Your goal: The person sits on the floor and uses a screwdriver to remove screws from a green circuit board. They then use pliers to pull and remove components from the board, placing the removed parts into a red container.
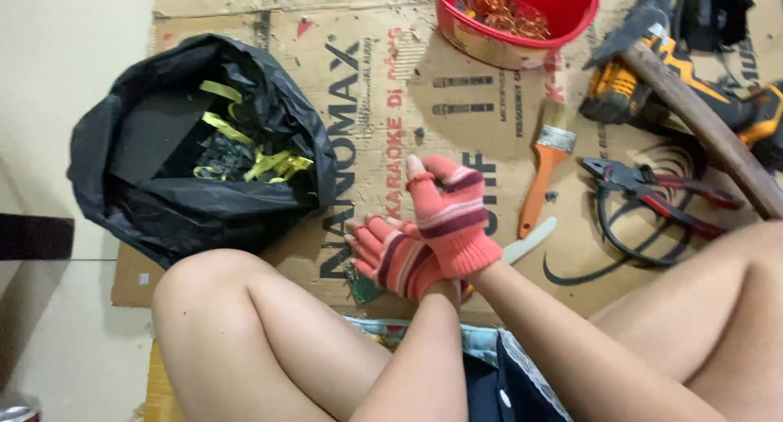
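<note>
While both gloved hands meet above the cardboard, the scene reads so:
Left hand (397, 260): in an orange striped fingerless glove, fingers spread flat and open, gripping nothing, lying over a small green circuit board (360, 287).
Right hand (451, 220): in a matching glove, fingers loosely up and open, its heel resting on the left hand's glove.
Circuit board: on the cardboard sheet (367, 88), half hidden under the left hand.
Black rubbish bag (163, 194): to the left, open, with yellow strips (261, 163) inside.
Red bowl (522, 22): at the top, holding tangled copper wire (499, 6).
Paintbrush (545, 163): orange handle, right of the hands.
Pliers (652, 190): red-handled, beside the paintbrush.
Wooden handle (705, 124): slanting across yellow power tools (620, 83).
</note>
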